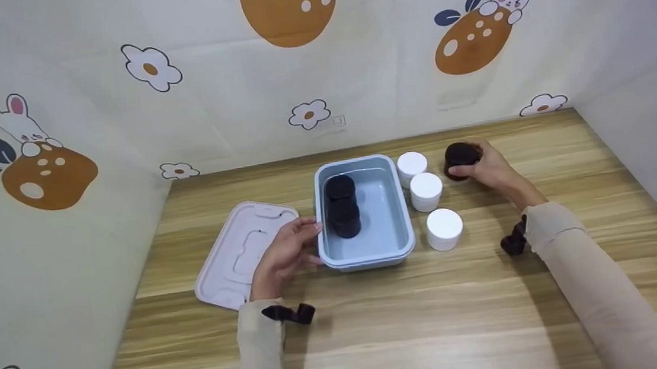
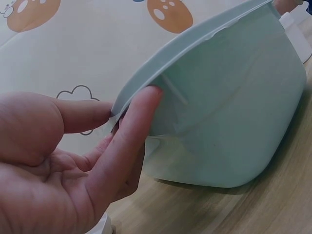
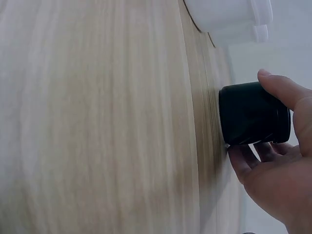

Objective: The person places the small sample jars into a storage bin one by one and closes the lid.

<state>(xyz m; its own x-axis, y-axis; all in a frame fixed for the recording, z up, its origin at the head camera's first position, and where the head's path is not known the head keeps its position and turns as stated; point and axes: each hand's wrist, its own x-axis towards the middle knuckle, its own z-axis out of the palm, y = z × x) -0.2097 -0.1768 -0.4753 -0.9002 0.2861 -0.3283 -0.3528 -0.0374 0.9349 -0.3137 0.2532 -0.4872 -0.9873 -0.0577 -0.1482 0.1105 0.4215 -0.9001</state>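
Note:
My left hand point(image 1: 284, 251) pinches the left rim of a light blue plastic bin point(image 1: 384, 218), thumb and fingers on either side of the edge in the left wrist view. Two black jars point(image 1: 345, 223) stand one behind the other along the bin's left side. To the right of the bin, my right hand point(image 1: 490, 164) grips another black jar point(image 1: 459, 160). The right wrist view has the thumb on one side of this jar point(image 3: 249, 114) and the fingers on the other, its base close to the wooden table.
Between the bin and my right hand stand three white lidded jars point(image 1: 444, 228). A pale pinkish lid point(image 1: 228, 264) lies on the table point(image 1: 388, 328) left of the bin, partly under my left forearm. Behind the table hangs a patterned cloth point(image 1: 227, 110).

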